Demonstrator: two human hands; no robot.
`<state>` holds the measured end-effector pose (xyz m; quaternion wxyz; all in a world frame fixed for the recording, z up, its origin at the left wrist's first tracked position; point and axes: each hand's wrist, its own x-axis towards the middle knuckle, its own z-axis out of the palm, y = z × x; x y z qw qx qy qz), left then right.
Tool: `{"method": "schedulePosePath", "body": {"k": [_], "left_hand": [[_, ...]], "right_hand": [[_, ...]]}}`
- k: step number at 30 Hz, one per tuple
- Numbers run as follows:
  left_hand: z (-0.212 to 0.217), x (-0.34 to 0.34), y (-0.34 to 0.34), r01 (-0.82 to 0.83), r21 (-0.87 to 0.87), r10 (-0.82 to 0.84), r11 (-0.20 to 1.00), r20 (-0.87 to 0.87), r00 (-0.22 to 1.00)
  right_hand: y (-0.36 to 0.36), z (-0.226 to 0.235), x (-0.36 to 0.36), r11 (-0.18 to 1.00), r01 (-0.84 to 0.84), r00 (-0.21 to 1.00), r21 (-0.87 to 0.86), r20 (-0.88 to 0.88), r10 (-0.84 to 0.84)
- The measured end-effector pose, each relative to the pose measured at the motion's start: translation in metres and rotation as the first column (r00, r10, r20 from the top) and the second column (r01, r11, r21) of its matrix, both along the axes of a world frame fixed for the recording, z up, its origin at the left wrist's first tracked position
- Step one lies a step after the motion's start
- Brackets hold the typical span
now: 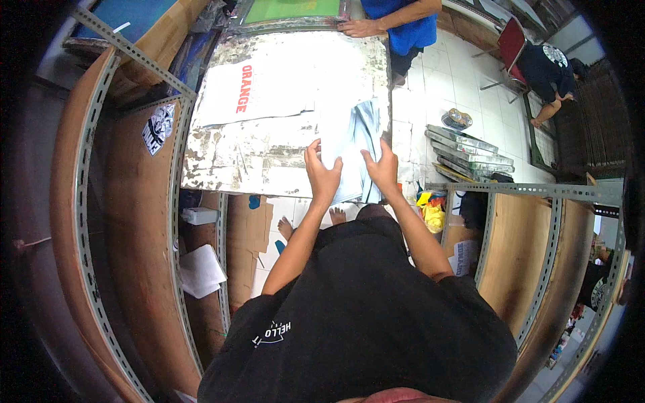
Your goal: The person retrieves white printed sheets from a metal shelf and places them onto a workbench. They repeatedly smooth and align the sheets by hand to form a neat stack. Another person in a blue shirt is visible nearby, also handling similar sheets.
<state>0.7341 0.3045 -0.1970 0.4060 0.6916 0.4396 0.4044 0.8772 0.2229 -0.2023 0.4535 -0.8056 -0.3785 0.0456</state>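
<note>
A folded, creased light blue cloth (358, 148) lies at the right of the worn worktable, its near end at the table's front edge. My left hand (324, 176) is at the cloth's left side, thumb over it and fingers bent. On the opposite side, my right hand (383, 171) has its thumb on the cloth and its fingers along the right edge. Both hands appear to grip it by its sides; the fingertips are partly hidden. Farther left on the table is a flat white fabric piece (218, 94) with a red printed word.
Paint-stained worktable (248, 158) in front; a green screen frame (292, 10) at its far end. A co-worker's hand (361, 27) rests there. Metal-and-wood shelving (144, 221) flanks me. Stacked frames (470, 153) and a red chair (512, 50) stand right; another person bends beyond.
</note>
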Motion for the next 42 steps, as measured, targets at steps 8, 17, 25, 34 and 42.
{"method": "schedulePosePath", "body": {"k": [8, 17, 25, 34, 42], "left_hand": [[0.018, -0.02, 0.001, 0.088, 0.091, -0.098, 0.992, 0.116, 0.988], [0.077, -0.049, 0.017, 0.27, 0.254, -0.265, 0.929, -0.055, 0.963], [0.07, -0.03, 0.023, 0.145, 0.378, -0.13, 0.914, -0.064, 0.989], [0.197, -0.031, 0.037, 0.277, 0.514, -0.102, 0.812, -0.343, 0.934], [0.175, -0.009, 0.05, 0.458, 0.346, -0.101, 0.819, -0.699, 0.708]], "right_hand": [[-0.001, 0.027, -0.038, 0.895, -0.054, 0.961, 0.443, -0.219, 0.166], [-0.011, -0.013, -0.032, 0.887, -0.222, 0.92, 0.405, -0.214, 0.328], [-0.006, -0.001, -0.025, 0.884, -0.397, 0.915, 0.246, 0.023, 0.404], [0.006, -0.025, -0.033, 0.948, -0.201, 0.975, 0.247, -0.047, 0.219], [0.006, -0.007, -0.036, 0.932, -0.199, 0.968, 0.304, -0.084, 0.235]]}}
